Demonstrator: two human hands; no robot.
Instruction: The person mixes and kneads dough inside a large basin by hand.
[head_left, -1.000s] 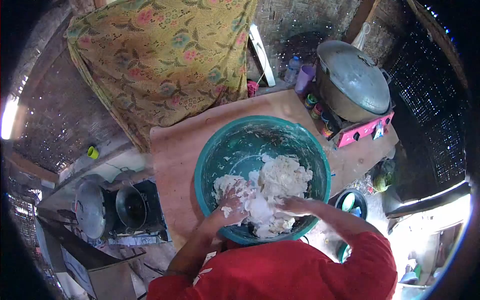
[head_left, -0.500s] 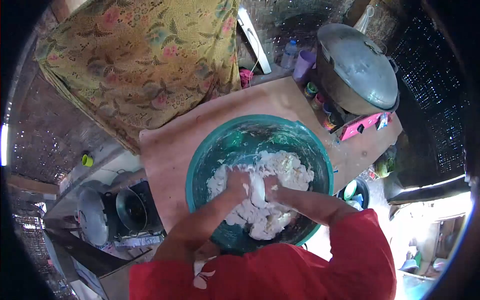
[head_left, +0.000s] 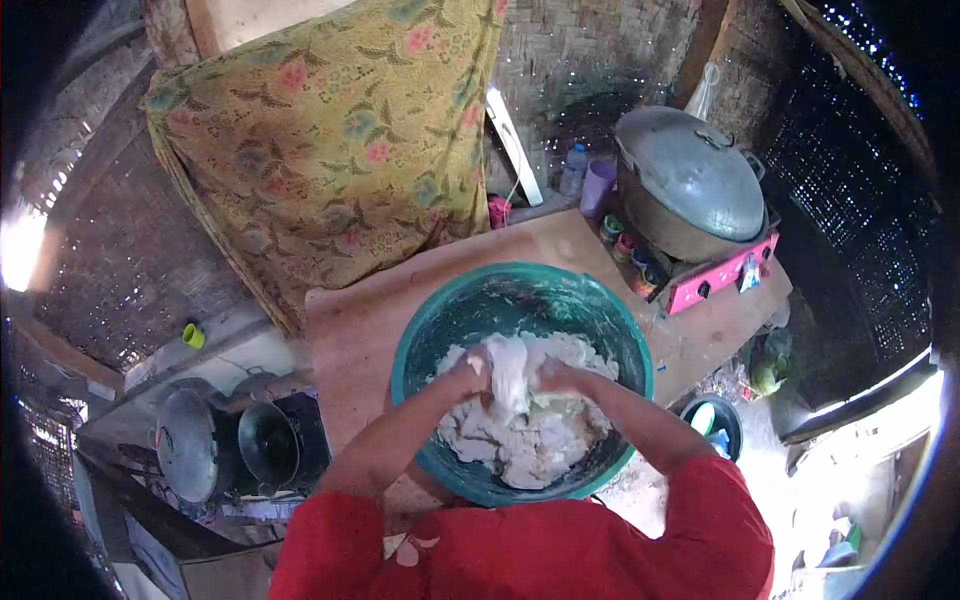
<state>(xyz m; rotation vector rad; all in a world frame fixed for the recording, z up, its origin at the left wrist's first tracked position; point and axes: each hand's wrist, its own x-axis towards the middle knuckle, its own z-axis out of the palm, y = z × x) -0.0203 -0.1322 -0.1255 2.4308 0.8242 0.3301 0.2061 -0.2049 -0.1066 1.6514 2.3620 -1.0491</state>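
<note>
A large green basin (head_left: 400,345) holds a lumpy, off-white dough (head_left: 535,455). Over its middle, my left hand (head_left: 474,374) and my right hand (head_left: 555,376) face each other. Between them a smooth white clump of dough (head_left: 508,372) stands higher than the rest, and both hands are closed on its sides. White paste coats my fingers, which are partly hidden in the dough. More crumbly dough lies around and in front of my wrists.
The basin stands on a wooden table (head_left: 350,335). At the back right, a big lidded pot (head_left: 690,175) sits on a pink-fronted gas stove (head_left: 720,275), near a purple cup (head_left: 598,185). A floral cloth (head_left: 330,150) hangs behind. Dark pans (head_left: 268,445) are at the left.
My hands have drawn the white clump up from the dough, so it now stands taller between them. The camera view has shifted, with the basin appearing slightly lower.
</note>
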